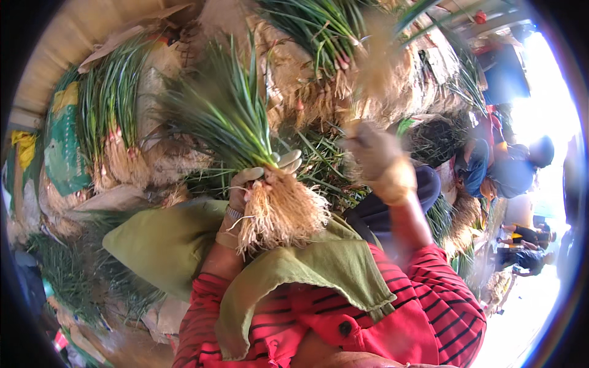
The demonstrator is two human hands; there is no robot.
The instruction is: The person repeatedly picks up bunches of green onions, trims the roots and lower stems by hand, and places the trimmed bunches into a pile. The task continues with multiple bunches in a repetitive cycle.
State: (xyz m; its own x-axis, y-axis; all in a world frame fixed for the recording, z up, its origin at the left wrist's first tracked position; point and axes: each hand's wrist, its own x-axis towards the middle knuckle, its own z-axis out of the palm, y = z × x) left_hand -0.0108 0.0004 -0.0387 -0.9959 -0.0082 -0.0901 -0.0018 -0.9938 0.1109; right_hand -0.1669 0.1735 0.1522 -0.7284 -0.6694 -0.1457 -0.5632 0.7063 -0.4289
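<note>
My left hand (240,187), in a light glove, grips a bunch of spring onions (262,149) around the stalks. Its pale, tangled roots hang toward my lap and the green leaves fan away from me, blurred at their tips. My right hand (382,161), also gloved, is raised to the right of the bunch with its fingers curled. Motion blur hides whether anything is in it. Beyond it, a tan, root-like blur (379,55) crosses the view. Loose green leaves and trimmings (322,158) lie between and below my hands.
Spring onion bundles stand at left (115,129) and lie ahead (322,32). A green printed sack (66,142) is at far left. An olive cloth (299,271) covers my lap. Seated people (497,161) are at right, others (524,248) farther off.
</note>
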